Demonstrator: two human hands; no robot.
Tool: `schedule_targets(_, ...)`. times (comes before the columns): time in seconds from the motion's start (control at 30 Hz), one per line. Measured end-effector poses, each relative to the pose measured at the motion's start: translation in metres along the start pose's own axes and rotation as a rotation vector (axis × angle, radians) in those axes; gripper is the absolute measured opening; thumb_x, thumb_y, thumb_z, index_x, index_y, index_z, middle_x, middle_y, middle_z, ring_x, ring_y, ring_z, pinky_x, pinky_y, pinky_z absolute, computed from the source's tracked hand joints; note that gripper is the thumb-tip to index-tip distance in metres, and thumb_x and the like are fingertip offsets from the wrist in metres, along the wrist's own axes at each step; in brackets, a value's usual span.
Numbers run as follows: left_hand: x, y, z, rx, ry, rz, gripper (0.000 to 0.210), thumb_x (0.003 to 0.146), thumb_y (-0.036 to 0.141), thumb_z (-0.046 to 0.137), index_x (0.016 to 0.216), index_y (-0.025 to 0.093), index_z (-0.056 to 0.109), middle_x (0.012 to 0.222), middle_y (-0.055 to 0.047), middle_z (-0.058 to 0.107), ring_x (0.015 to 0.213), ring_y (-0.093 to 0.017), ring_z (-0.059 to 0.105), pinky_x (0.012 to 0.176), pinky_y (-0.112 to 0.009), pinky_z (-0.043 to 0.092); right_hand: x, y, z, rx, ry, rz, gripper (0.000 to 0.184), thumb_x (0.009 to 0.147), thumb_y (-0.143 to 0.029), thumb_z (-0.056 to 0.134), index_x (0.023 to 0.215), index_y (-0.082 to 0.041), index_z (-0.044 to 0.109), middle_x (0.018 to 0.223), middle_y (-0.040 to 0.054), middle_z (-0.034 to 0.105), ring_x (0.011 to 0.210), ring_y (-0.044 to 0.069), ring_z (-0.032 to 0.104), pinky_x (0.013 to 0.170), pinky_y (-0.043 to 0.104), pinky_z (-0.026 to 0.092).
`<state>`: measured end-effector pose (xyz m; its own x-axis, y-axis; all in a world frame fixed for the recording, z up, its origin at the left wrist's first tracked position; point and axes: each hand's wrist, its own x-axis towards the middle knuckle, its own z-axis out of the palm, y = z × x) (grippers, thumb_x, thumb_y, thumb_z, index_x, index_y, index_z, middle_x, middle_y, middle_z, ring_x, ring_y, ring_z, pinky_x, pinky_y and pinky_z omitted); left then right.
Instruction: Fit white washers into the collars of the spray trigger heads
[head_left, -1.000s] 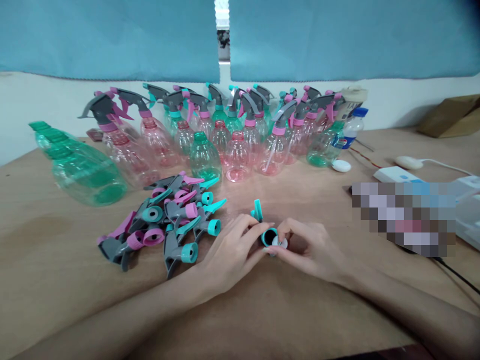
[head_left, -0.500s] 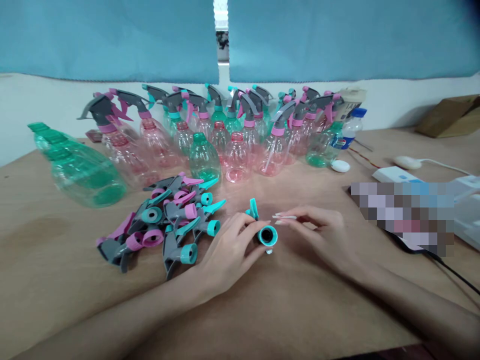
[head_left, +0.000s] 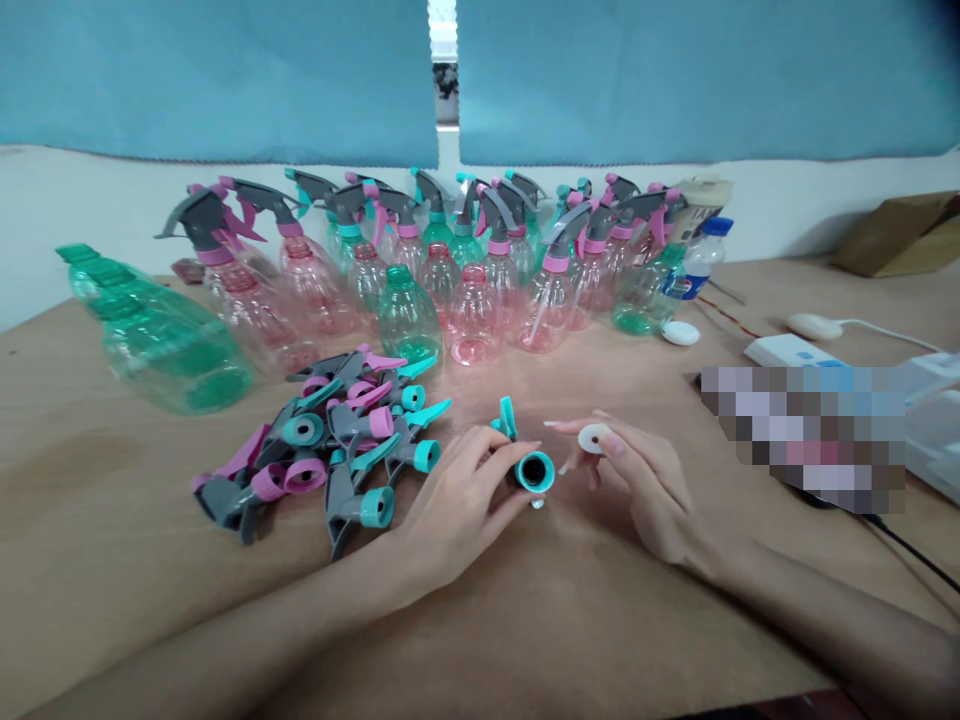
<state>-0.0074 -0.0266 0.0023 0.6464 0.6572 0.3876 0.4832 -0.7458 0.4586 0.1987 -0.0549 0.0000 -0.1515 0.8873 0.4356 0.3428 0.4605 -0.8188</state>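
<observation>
My left hand point(head_left: 469, 490) is closed around a spray head point(head_left: 537, 472), whose turquoise collar faces up toward me with a dark opening in it. The turquoise trigger pokes out beyond my fingers, and the rest of the spray head is hidden by the hand. Just to the right, my right hand point(head_left: 637, 470) pinches a small white round washer point(head_left: 594, 439) with a hole in its middle. The washer and the collar are apart. Left of my left hand lies a pile of loose grey spray heads point(head_left: 341, 425) with pink or turquoise collars.
Several pink and green clear bottles point(head_left: 472, 320) stand along the back, many with spray heads on. Green bottles point(head_left: 176, 345) are at the left. A blue-capped bottle point(head_left: 705, 260), a blurred-out device point(head_left: 810, 430), a white power strip point(head_left: 787, 352) and a cardboard box point(head_left: 900, 235) are at the right.
My right hand has turned the washer from edge-on to face-on and shifted it slightly right, with its fingers spreading. My left hand and the spray head have stayed put.
</observation>
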Motion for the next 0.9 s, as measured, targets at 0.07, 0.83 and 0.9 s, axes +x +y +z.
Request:
schedule_targets(0.07, 0.000, 0.000, 0.000, 0.002, 0.002, 0.001, 0.024, 0.089, 0.023, 0.057, 0.112, 0.020, 0.054, 0.102, -0.006, 0.055, 0.093, -0.021, 0.054, 0.082, -0.039, 0.049, 0.003, -0.004, -0.001, -0.054, 0.021, -0.019, 0.031, 0.099, -0.028, 0.036, 0.113, -0.026, 0.064, 0.082, 0.0000, 0.057, 0.072, 0.011, 0.054, 0.070, 0.026, 0.045)
schedule_targets(0.83, -0.002, -0.001, 0.003, 0.056, 0.027, 0.059, 0.029, 0.091, 0.025, 0.054, 0.118, 0.017, 0.051, 0.102, -0.007, 0.056, 0.092, -0.021, 0.055, 0.079, -0.038, 0.051, 0.003, -0.001, 0.007, -0.201, -0.031, -0.092, 0.020, 0.091, -0.028, 0.052, 0.092, -0.023, 0.071, 0.086, 0.0033, 0.057, 0.074, 0.013, 0.059, 0.061, 0.025, 0.049)
schedule_targets(0.9, -0.002, -0.001, 0.002, 0.059, 0.017, 0.057, 0.029, 0.091, 0.025, 0.053, 0.120, 0.018, 0.050, 0.102, -0.007, 0.056, 0.091, -0.021, 0.055, 0.078, -0.038, 0.051, 0.004, 0.000, 0.003, -0.207, -0.016, -0.118, 0.022, 0.092, -0.028, 0.049, 0.098, -0.024, 0.070, 0.088, 0.0032, 0.058, 0.078, 0.014, 0.059, 0.065, 0.027, 0.050)
